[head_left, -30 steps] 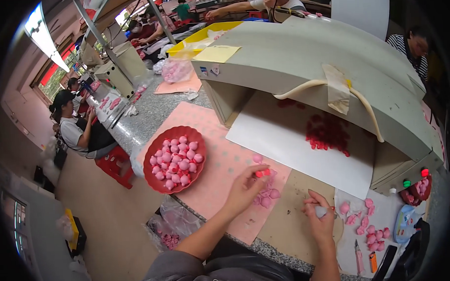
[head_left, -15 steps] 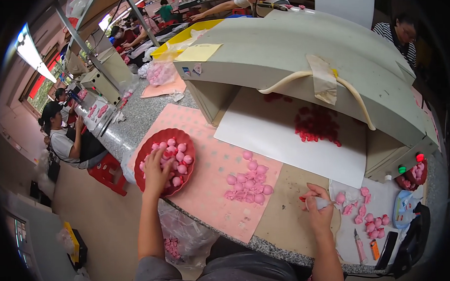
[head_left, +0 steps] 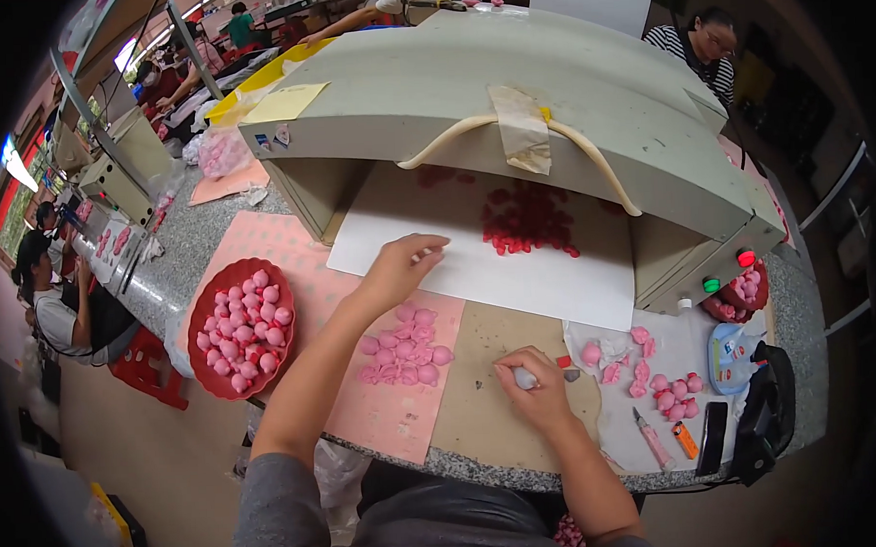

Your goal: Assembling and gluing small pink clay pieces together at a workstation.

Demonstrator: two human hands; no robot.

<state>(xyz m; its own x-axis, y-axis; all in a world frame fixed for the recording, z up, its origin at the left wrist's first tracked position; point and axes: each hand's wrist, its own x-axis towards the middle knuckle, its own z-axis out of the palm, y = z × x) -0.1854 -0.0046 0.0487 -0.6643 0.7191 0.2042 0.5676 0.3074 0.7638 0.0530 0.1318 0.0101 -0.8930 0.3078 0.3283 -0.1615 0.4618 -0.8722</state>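
My left hand (head_left: 399,272) reaches over the edge of a white sheet (head_left: 584,297), its fingers apart and nothing visible between them. Beyond it, many small red pieces (head_left: 528,222) lie on the sheet beneath a grey metal hood. In my right hand (head_left: 544,401) is a small whitish squeeze bottle (head_left: 525,377), held above a tan board (head_left: 476,398). A cluster of pink balls and ruffled pink pieces (head_left: 407,349) rests on a pink mat (head_left: 387,425) under my left forearm. To the left, a red scalloped bowl (head_left: 213,376) holds pink balls with red bits.
The grey hood (head_left: 383,92) spans the far side, with lit red and green buttons. At the right lie pink parts (head_left: 676,396), a tube (head_left: 654,440), an orange lighter (head_left: 686,440), a dark phone (head_left: 714,436) and a blue container (head_left: 730,358). Other people sit around.
My left hand has left the red bowl and moved right, to the sheet before the hood. My right hand keeps the bottle, now turned toward the left. The whole view has shifted.
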